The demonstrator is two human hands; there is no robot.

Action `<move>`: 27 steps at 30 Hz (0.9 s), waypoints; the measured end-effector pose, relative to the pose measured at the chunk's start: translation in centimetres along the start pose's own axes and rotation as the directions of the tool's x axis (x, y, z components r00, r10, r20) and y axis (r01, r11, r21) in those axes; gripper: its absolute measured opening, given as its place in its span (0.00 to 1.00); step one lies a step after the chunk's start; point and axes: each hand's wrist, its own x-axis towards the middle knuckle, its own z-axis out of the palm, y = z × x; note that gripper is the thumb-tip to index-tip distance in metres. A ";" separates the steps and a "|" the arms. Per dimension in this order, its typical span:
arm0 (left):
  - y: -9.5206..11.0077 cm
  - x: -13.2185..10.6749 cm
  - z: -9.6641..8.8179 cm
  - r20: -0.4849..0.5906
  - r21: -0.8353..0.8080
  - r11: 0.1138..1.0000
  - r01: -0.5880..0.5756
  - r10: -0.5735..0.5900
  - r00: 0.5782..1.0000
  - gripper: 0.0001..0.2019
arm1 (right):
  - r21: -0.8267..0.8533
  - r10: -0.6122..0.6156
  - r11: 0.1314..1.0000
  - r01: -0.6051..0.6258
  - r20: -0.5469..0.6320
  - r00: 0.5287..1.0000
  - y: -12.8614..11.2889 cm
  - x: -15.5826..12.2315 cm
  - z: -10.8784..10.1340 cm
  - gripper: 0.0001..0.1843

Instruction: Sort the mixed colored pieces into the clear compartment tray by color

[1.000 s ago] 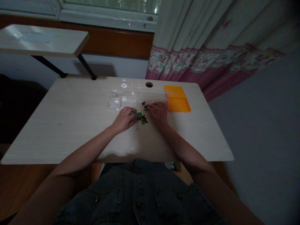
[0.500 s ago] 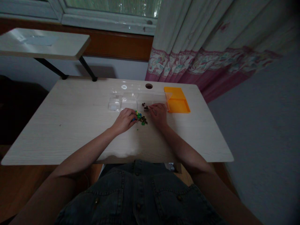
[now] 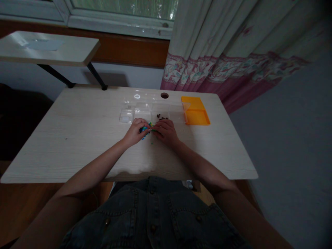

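Observation:
My left hand (image 3: pixel 135 132) is curled at the left side of a small pile of pieces, with blue pieces (image 3: pixel 144 129) gathered under its fingers. Green and yellow pieces (image 3: pixel 150 123) show between the two hands. My right hand (image 3: pixel 166 132) meets the pile from the right, its fingertips pinched close to my left fingertips; what they hold is too small and dark to make out. Just behind stands a clear plastic compartment box (image 3: pixel 142 117), where dark brown pieces (image 3: pixel 162 118) lie in one section. The right hand covers part of the pile.
An orange tray (image 3: pixel 198 117) lies to the right of the clear box. Behind them is a round hole (image 3: pixel 164 95) in the desk (image 3: pixel 85 138). A raised shelf (image 3: pixel 64 48) stands at the back left, and a curtain (image 3: pixel 197 69) hangs behind the desk.
My right hand has come from the clear box back toward me and left, to the pile. More brown pieces show in the box section. Blue pieces are now bunched at my left hand.

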 end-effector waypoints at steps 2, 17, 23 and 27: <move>-0.1 -0.1 0.1 0.014 -0.028 1.000 -0.002 0.002 1.000 0.11 | -0.005 0.004 1.000 -0.004 -0.011 1.000 -0.1 0.1 0.0 0.10; 0.0 0.0 -0.3 0.039 -0.052 0.998 -0.028 0.030 0.999 0.12 | -0.007 0.018 1.000 -0.019 -0.070 0.997 0.2 -0.3 0.2 0.09; 0.2 0.1 -0.4 0.027 -0.049 0.998 -0.043 0.045 0.999 0.11 | -0.033 -0.011 0.999 0.007 -0.110 0.994 -0.2 0.0 0.0 0.08; 0.4 0.1 -0.5 0.016 -0.049 0.998 -0.038 0.039 0.999 0.10 | 0.006 0.035 0.999 -0.035 -0.106 0.994 0.0 0.1 0.0 0.08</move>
